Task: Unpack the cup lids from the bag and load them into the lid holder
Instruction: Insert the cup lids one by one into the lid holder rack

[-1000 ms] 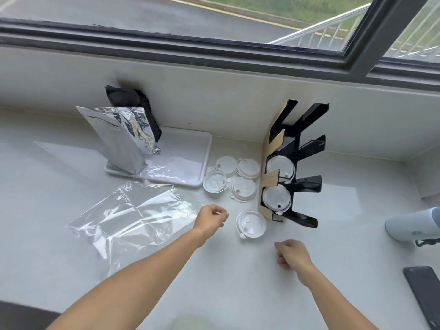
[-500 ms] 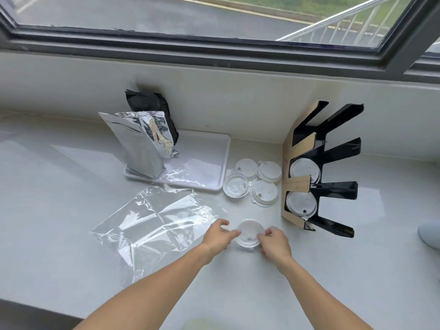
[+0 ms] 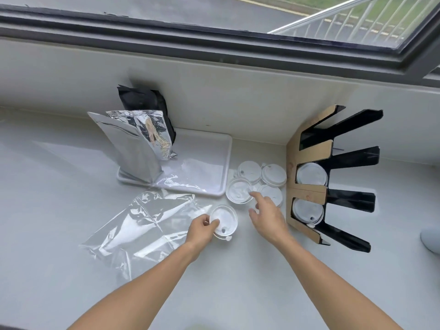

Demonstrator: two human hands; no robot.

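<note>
My left hand (image 3: 202, 228) pinches the left rim of a white cup lid (image 3: 225, 221), which lies upside down on the counter. My right hand (image 3: 266, 214) is open, fingers spread, its index fingertip touching the edge of another upturned lid (image 3: 238, 190) in a cluster of several loose lids (image 3: 273, 175). The black and cardboard lid holder (image 3: 309, 194) stands to the right with lids in its two lower slots (image 3: 310, 175). The clear plastic bag (image 3: 142, 225) lies flat and crumpled to the left.
A white tray (image 3: 221, 163) at the back holds a silver foil pouch (image 3: 133, 148) and a black pouch (image 3: 142, 101). A grey-white object (image 3: 431, 236) pokes in at the right edge. The window sill wall runs behind everything.
My right hand let go of the near lid and reached forward to the lid cluster. My left hand stayed on the near lid. The camera view shifted slightly.
</note>
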